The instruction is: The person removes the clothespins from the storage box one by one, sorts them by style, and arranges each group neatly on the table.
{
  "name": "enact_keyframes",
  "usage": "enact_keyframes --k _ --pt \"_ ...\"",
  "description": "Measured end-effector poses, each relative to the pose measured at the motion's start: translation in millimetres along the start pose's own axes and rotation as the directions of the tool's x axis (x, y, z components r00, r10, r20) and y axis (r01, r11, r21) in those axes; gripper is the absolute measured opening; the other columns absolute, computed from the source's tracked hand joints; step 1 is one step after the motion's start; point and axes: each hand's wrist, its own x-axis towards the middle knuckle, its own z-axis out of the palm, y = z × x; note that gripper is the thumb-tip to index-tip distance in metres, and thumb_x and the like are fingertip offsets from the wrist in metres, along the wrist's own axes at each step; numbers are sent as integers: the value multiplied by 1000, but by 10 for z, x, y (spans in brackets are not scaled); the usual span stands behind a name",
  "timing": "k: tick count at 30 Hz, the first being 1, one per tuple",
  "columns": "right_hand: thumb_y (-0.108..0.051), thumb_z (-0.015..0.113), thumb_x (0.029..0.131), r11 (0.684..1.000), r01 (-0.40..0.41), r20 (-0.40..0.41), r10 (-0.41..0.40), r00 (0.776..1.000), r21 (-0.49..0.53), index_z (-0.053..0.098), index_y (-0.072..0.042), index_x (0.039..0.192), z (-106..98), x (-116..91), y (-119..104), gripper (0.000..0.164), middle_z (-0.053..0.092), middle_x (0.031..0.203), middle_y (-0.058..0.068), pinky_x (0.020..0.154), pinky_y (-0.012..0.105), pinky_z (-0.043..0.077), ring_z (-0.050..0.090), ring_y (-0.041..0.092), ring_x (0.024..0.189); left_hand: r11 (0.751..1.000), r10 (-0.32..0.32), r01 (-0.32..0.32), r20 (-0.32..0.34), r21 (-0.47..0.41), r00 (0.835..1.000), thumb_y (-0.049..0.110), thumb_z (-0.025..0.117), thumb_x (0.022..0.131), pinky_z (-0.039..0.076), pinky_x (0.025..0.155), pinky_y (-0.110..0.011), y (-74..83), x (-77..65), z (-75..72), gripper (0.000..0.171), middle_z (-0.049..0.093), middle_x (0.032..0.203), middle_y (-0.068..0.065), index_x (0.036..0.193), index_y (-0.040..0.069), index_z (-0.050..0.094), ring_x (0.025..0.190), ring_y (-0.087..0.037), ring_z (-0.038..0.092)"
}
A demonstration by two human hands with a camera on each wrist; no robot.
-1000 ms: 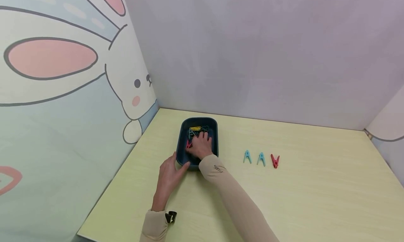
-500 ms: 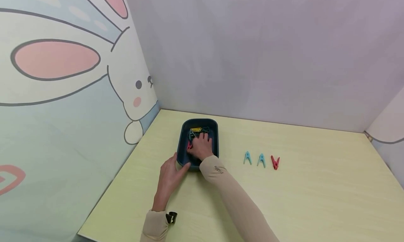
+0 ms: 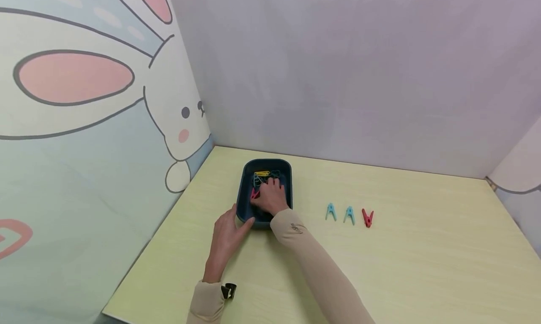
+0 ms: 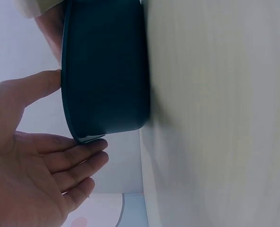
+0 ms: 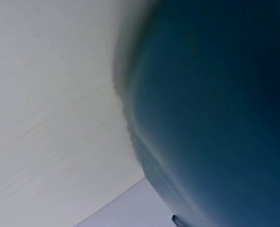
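Observation:
In the head view a dark blue bin (image 3: 240, 206) stands on the table. My left hand (image 3: 225, 235) is at its near left corner. In the left wrist view the thumb touches the bin's rim and the straight fingers (image 4: 78, 161) lie against the corner. My right hand (image 3: 272, 196) reaches down inside the bin, fingers bent downward; the fingertips are hidden, so any grip is unclear. Beside its thumb lies a red clothespin (image 3: 254, 194). Farther back in the bin are a yellow clothespin (image 3: 262, 173) and a blue clothespin (image 3: 256, 179). The right wrist view shows only the bin's outer wall (image 5: 201, 118).
Right of the bin, two light blue clothespins (image 3: 331, 212) and a red clothespin (image 3: 367, 218) lie in a row on the pale wooden table (image 3: 422, 249). A plain wall (image 3: 338, 80) rises behind, and a rabbit-print wall (image 3: 97, 183) at the left.
My right hand has shifted very slightly to the right inside the bin. The left hand stays at the bin's corner, and the row of clothespins is unchanged.

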Motion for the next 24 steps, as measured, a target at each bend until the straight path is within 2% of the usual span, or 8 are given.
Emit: enact_keyframes --k 6,15,20,24 --pt "-51 76 91 1000 21 -24 -21 999 11 74 -1 110 -80 -62 48 53 58 131 21 104 54 46 49 37 122 1000 9 -9 -1 12 1000 35 71 100 41 110 -60 -10 5 5 73 53 144 -33 147 -15 46 131 -48 53" --pt "-49 75 93 994 106 -106 -102 989 30 73 -2 111 -335 -130 101 50 58 133 18 102 52 47 49 35 122 998 55 -55 -26 -2 998 35 73 98 42 107 -61 -38 10 20 72 56 141 -32 145 -14 49 129 -48 55" --pt "-48 75 93 990 137 -159 -130 979 31 71 -1 123 -533 -201 171 56 57 133 18 104 53 45 49 36 123 999 47 -47 -12 -3 999 36 72 98 41 109 -60 -40 13 14 74 53 143 -34 145 -16 47 131 -49 52" --pt "-47 75 94 988 147 -188 -137 973 40 70 -1 126 -660 -267 268 56 57 134 18 105 53 44 48 36 125 1000 23 -23 1 -7 1000 36 72 99 40 110 -61 -35 10 2 76 51 145 -35 146 -17 45 132 -50 51"
